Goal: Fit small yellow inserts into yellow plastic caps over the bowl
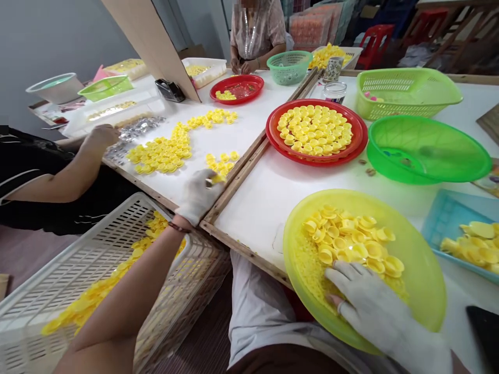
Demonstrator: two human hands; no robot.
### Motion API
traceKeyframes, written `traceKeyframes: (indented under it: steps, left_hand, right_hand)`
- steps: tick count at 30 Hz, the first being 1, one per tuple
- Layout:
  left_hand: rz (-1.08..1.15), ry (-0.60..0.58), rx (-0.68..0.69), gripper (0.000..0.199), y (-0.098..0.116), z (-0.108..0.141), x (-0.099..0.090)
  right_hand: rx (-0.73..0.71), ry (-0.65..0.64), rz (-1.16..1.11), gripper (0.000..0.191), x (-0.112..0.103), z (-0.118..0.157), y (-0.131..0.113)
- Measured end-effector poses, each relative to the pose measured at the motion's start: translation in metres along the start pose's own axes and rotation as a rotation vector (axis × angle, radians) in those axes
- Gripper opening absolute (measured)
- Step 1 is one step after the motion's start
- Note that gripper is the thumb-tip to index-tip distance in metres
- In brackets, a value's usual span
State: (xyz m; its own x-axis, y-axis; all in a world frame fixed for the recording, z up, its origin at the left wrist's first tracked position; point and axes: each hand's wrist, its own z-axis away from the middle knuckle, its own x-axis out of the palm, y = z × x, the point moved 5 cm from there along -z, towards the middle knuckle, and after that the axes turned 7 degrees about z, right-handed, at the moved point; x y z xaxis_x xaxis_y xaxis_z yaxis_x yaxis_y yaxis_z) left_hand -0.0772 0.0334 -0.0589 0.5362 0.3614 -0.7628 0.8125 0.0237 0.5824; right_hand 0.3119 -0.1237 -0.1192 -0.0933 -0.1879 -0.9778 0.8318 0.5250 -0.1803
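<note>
My left hand [198, 196], in a white glove, is closed around a yellow piece at the corner of the white table, beside a small group of loose yellow pieces [223, 165]. In the yellow basin [423, 280], my right hand [366, 301], also gloved, rests with its fingers apart at the near edge of a heap of yellow cups [351, 236]. Fine yellow granules lie under and around that heap. Whether the right fingertips grip a cup is not visible.
A red plate [273, 132] of yellow cups and a green basin [429, 150] stand beyond the yellow basin. Wooden strips [249, 166] divide the tables. A white crate [89, 259] is below left. One person [66, 176] works at left, another [257, 31] sits across.
</note>
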Motion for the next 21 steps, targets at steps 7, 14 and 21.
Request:
traceKeyframes:
  steps: [7,14,21]
  left_hand:
    - [-0.273,-0.282,-0.204,0.028,-0.076,-0.021,-0.001]
    - [-0.12,0.043,0.255,0.036,0.032,0.011,0.024]
    - [-0.157,-0.679,0.988,0.024,0.203,0.108,0.121]
  right_hand:
    - [0.008,-0.203,-0.074,0.017,-0.007,-0.008,-0.016]
    - [0.18,-0.205,-0.743,0.027,-0.012,-0.011,0.003]
    - [0.501,0.083,-1.856,0.033,-0.016,-0.015,0.034]
